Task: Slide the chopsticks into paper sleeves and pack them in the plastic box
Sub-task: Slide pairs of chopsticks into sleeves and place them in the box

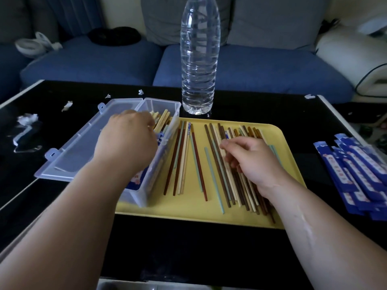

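Water bottle (199,59) stands upright on the black table (188,248), just behind the yellow tray (209,214). Paper scraps (27,119) lie far left; paper sleeves (360,174) are stacked right of the tray. Plastic box (159,105), lid open, sits on the tray's left edge, holding chopsticks. My left hand (127,137) reaches into it, grip hidden. My right hand (249,158) curls its fingers round loose chopsticks (209,164) on the tray.

Both bare forearms reach forward. Left hand (127,141) lies back-up, its fingers bent down out of sight. Right hand (251,162) lies palm-down, fingers curled onto chopsticks (245,191).
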